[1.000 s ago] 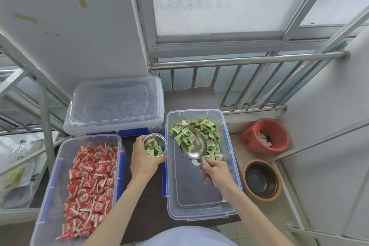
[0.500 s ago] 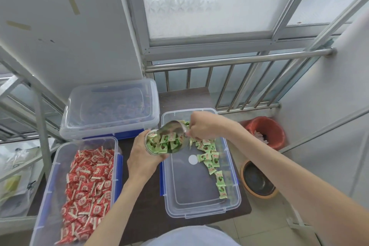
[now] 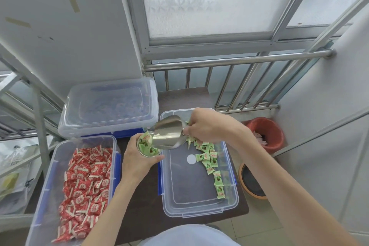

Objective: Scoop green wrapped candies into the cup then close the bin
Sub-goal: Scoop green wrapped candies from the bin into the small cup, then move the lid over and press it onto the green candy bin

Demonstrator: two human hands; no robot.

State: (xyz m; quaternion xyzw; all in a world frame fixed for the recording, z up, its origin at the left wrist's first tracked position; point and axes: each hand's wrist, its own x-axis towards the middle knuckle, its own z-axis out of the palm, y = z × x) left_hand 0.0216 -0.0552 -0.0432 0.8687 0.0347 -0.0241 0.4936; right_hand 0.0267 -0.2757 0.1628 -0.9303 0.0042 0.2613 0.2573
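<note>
My left hand [image 3: 137, 161] grips a small clear cup [image 3: 148, 147] full of green wrapped candies, held at the left rim of the open clear bin [image 3: 199, 205]. My right hand [image 3: 207, 126] holds a metal scoop [image 3: 169, 132] tipped mouth-down over the cup, touching its top. The scoop's inside looks bare. More green candies [image 3: 211, 163] lie along the right side of the bin, which has no lid on it.
An open bin of red wrapped candies [image 3: 85, 177] stands at the left on the dark table [image 3: 143, 215]. A lidded clear bin [image 3: 111, 106] sits behind it. A red bucket [image 3: 267, 132] and a brown bowl [image 3: 251, 183] are on the floor at the right. Metal railing [image 3: 239, 62] runs behind.
A second ago the scoop lay loaded in the bin. My right hand lifted it to the cup and tipped it; its candies have slid into the cup, which is now fuller.
</note>
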